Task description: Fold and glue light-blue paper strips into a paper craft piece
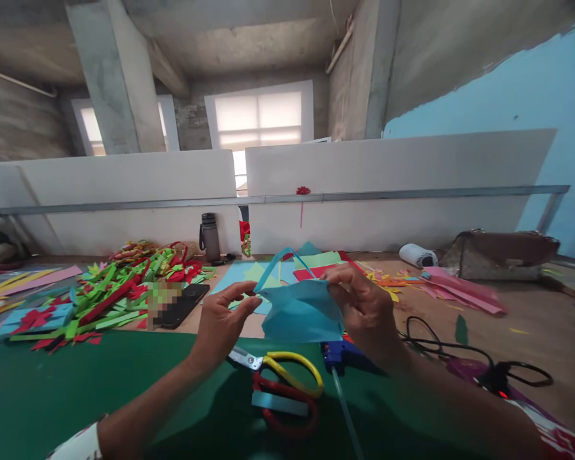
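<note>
A folded blue paper piece (301, 312) hangs in front of me, and a narrow blue strip (271, 271) arches above its top edge like a handle. At its upper left corner, my left hand (226, 318) pinches the paper and the strip's end between thumb and fingers. My right hand (361, 308) is closed on the upper right edge, its fingertips partly hidden. Scissors (292, 377) with one yellow and one red handle lie below, a short blue strip (280, 404) across the red handle. Under my right hand is a blue glue gun (335, 354) with a clear glue stick (345, 412).
A heap of green and red paper strips (119, 287) and a black phone (184, 306) lie left. Behind stand a dark bottle (209, 237) and coloured sheets (237, 271). To the right are a black cable (441, 342), pink paper (464, 291), a white roll (416, 255) and a handbag (503, 255).
</note>
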